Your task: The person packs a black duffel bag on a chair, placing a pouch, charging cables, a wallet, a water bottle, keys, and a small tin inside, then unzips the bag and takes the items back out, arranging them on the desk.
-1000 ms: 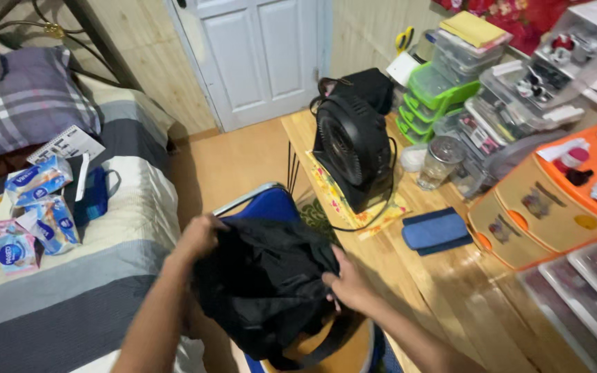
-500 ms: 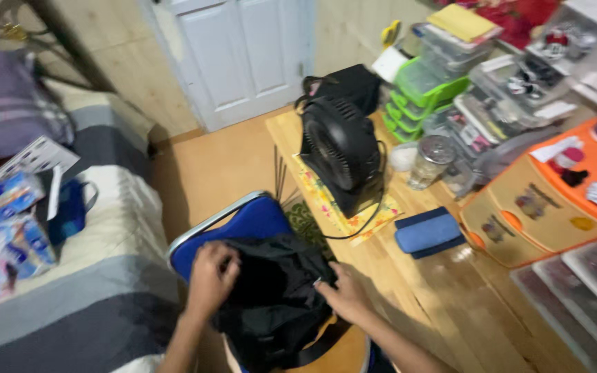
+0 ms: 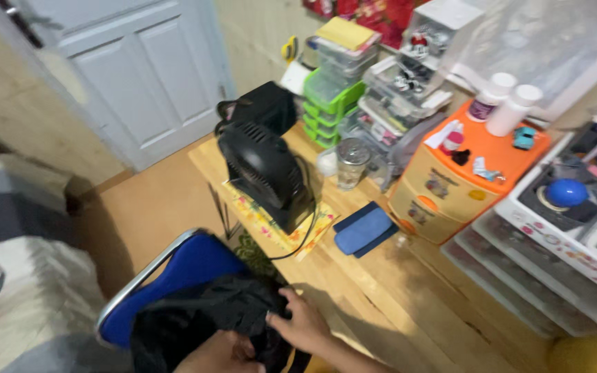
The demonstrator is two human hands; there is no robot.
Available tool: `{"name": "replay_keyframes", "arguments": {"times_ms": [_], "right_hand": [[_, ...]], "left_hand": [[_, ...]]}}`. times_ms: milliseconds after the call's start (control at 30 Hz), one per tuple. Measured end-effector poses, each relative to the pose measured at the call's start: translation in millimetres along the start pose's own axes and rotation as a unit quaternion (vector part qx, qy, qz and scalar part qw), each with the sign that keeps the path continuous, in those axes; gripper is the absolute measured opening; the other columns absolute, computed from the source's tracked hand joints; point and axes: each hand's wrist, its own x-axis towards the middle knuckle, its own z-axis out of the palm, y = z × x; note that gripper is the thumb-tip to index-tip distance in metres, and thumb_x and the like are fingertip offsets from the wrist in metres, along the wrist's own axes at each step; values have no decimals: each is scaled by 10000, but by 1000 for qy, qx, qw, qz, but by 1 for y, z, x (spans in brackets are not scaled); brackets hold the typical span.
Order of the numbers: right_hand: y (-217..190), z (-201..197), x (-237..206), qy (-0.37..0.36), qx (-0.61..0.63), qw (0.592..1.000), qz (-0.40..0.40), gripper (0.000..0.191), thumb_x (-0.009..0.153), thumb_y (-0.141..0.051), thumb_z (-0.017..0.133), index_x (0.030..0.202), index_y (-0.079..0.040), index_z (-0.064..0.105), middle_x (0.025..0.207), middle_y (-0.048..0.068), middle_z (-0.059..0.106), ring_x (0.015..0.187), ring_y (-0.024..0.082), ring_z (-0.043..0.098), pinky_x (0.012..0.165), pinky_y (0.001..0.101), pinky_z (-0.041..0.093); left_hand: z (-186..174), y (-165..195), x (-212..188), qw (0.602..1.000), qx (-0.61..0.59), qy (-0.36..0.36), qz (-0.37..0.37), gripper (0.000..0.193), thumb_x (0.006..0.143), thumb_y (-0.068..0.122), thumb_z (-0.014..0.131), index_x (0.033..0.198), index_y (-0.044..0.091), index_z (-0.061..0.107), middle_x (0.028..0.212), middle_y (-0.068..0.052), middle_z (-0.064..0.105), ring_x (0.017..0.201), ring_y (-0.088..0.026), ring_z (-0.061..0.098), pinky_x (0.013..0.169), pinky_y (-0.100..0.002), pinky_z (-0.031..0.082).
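A black bag [image 3: 202, 318] rests on a blue chair [image 3: 188, 266] at the bottom of the head view. My right hand [image 3: 302, 321] grips the bag's right edge with curled fingers. My left hand [image 3: 219, 354] sits low on the front of the bag, partly cut off by the frame edge, fingers closed into the fabric. A wooden table [image 3: 409, 304] lies just right of the chair.
A black fan [image 3: 264, 173] stands on a flowered mat on the table. Beside it are a blue pouch [image 3: 364, 231], a glass jar [image 3: 350, 162], an orange-topped drawer unit [image 3: 461, 176], green trays [image 3: 329, 103] and clear plastic organisers [image 3: 568, 228]. A bed [image 3: 22, 276] is left, a white door [image 3: 139, 76] behind.
The view has swung right and down toward the table. The bag has sunk lower onto the chair, and both hands have moved down with it.
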Motion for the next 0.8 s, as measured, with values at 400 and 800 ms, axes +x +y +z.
{"name": "replay_keyframes", "arguments": {"times_ms": [400,800], "right_hand": [[45,3,-6,2,2,998,-69,838,846,-447,760,1501,-41,429,1380,291,560,1314,441,522,1099,490,413],[73,27,8,-3,-20,997,-69,841,870,-587,711,1513,-89,494,1444,252,541,1415,464,418,1178,608,261]], "left_hand": [[-22,132,41,927,-13,326,187,176,796,208,793,799,40,739,618,-75,709,533,-92,659,539,-306,550],[23,-22,83,818,28,565,104,319,697,269,851,927,87,723,825,-124,674,774,-226,642,722,-370,547]]}}
